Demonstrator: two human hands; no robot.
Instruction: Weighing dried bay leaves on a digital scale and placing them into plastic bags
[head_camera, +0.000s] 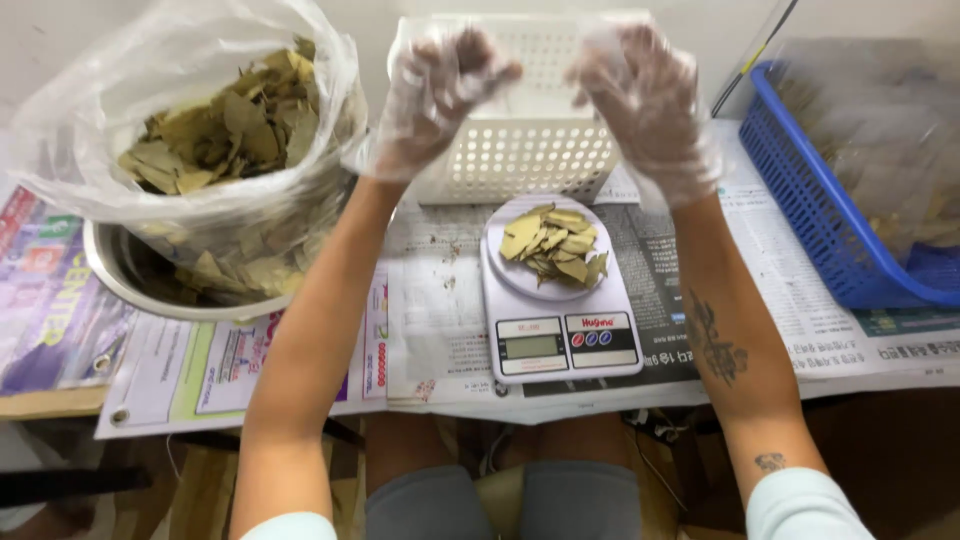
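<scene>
Both gloved hands raised over the white basket (530, 130), far side of the scale (558, 300).
Left hand (435, 95) and right hand (650, 100): fingers curled narrow; can't tell if they hold anything. Dried leaves (553, 243) piled on scale platter, centre. Leaf bag (215, 130) in metal bowl (120, 280) left, blue basket (820, 220) right.

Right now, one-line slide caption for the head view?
Gloved left hand and right hand raised over a white basket, dried leaves piled on a kitchen scale.
</scene>
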